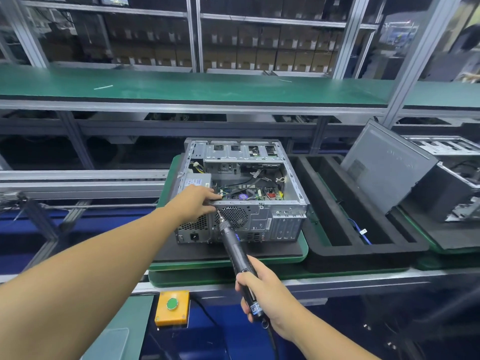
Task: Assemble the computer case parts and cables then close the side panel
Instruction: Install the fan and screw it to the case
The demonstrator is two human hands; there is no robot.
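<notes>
Nearest, low at the bench front, sits a yellow box with a round green button (172, 306). Just right of it the right hand (265, 289) wraps its fingers round the rear of a black electric screwdriver (235, 245). The tool slants up and left so that its bit meets the rear face of the open grey metal computer case (270, 222), beside the round fan grille (232, 215). The left hand (197, 201) reaches to that same corner, gripping the rim with fingers curled over the case's upper rear edge and thumb below, next to the bit. The case lies open side up, boards and cables showing, on a dark mat (181, 249) atop a green pallet (228, 263). Right of it lies a black foam tray (337, 245), and a grey side panel (384, 167) leans tilted against a second case (446, 149). Beyond runs a green-topped shelf (181, 87), with stacked brown cartons (259, 55) behind.
</notes>
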